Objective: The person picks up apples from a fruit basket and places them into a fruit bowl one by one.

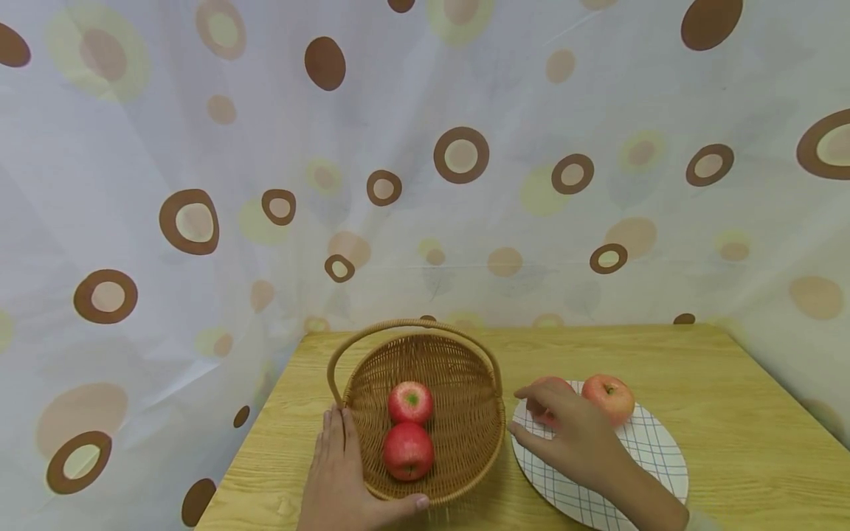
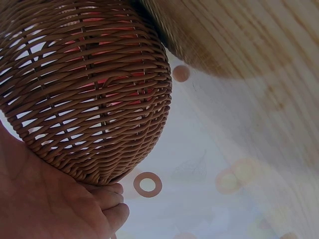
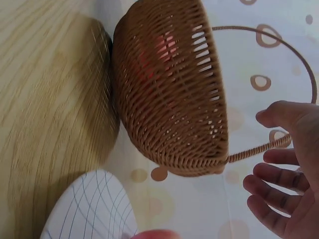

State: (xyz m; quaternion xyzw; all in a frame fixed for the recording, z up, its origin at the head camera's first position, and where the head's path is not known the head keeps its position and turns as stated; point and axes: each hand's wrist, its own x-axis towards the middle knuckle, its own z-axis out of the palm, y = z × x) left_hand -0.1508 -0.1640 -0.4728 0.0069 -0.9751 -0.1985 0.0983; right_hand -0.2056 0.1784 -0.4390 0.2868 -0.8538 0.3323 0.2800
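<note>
The left grip (image 1: 341, 479), fingers extended, touches the basket (image 1: 468, 442) at eight o'clock; two apples (image 1: 408, 451) lie inside. The right grip (image 1: 574, 435), released, hovers over the plate (image 1: 654, 457) at ten o'clock, possibly touching a half-hidden apple (image 1: 546, 419).

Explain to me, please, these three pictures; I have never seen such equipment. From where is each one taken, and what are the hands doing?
There is no machine here, only a person's two bare hands. The widest picture comes from a camera worn on the head, looking forward and down. The other two come from cameras on the left and right wrists.

On the wooden table stand a wicker basket with two red apples inside and, to its right, a checked plate with two more apples.

The left hand rests against the basket. The right hand is over the plate, holding nothing.
</note>
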